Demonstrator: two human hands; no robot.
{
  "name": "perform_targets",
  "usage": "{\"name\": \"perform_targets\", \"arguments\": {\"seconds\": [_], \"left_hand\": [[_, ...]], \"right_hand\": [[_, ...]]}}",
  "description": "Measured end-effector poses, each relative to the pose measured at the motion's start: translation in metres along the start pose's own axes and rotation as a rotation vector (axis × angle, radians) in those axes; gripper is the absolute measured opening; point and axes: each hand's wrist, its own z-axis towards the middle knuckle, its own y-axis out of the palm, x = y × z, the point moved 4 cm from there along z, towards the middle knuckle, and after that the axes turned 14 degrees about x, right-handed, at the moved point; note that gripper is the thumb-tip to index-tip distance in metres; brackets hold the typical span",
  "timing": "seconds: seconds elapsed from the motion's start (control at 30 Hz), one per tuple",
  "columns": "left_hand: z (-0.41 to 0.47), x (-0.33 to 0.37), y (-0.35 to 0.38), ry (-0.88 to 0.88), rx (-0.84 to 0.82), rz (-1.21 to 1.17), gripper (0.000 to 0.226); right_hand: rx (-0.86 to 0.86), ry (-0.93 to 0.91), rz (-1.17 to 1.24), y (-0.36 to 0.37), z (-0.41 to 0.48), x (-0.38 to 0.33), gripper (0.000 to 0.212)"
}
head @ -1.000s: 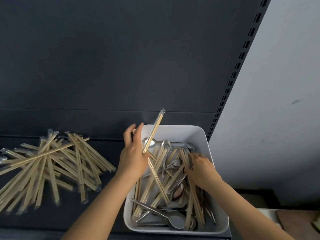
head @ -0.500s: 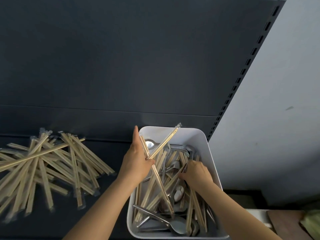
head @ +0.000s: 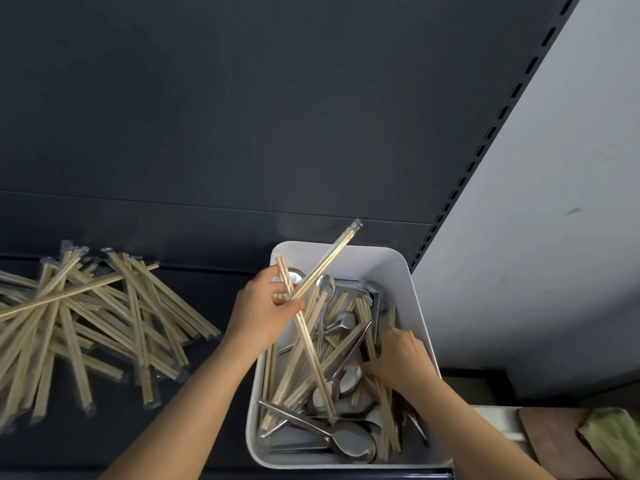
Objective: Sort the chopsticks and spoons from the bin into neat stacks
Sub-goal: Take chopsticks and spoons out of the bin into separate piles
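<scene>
A white bin (head: 412,292) on the dark shelf holds a jumble of wrapped wooden chopsticks (head: 294,375) and metal spoons (head: 353,441). Over the bin's left rim, my left hand (head: 259,313) grips two wrapped chopstick pairs (head: 329,259) that cross each other; one points up to the right past the bin's far edge. My right hand (head: 398,355) reaches down into the right side of the bin, its fingers curled among chopsticks; what it grasps is hidden. A loose pile of wrapped chopsticks (head: 86,323) lies on the shelf to the left.
The dark shelf back panel (head: 242,116) rises right behind the bin. A slotted upright (head: 460,188) and a pale wall (head: 554,220) stand on the right. A brown board (head: 550,441) and a green cloth (head: 613,438) lie at the lower right.
My left hand has taken a second chopstick pair and tilted the first one lower to the right. My right hand has shifted slightly inside the bin, still among the chopsticks.
</scene>
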Motion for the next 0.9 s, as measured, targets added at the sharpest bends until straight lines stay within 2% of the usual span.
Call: {"name": "perform_targets", "arguments": {"seconds": [0.07,0.33,0.57,0.7,0.83,0.9], "left_hand": [[-0.001,0.0,0.002,-0.002,0.0,-0.015,0.062],[-0.004,0.004,-0.005,-0.011,0.046,-0.073,0.063],[-0.003,0.017,-0.024,0.009,0.097,-0.188,0.06],[-0.005,0.019,-0.029,0.009,0.109,-0.203,0.06],[-0.008,0.02,-0.028,0.003,0.106,-0.217,0.059],[-0.01,0.021,-0.027,0.008,0.101,-0.222,0.059]], "right_hand": [[0.0,0.002,-0.019,0.0,0.0,0.001,0.016],[-0.026,0.022,-0.001,-0.001,0.003,0.002,0.019],[0.023,0.003,-0.009,-0.009,0.004,0.0,0.02],[0.088,0.023,0.053,-0.018,0.009,0.002,0.013],[0.079,0.049,0.165,-0.024,0.015,0.008,0.007],[0.116,0.058,0.229,-0.028,0.015,0.012,0.011]]}}
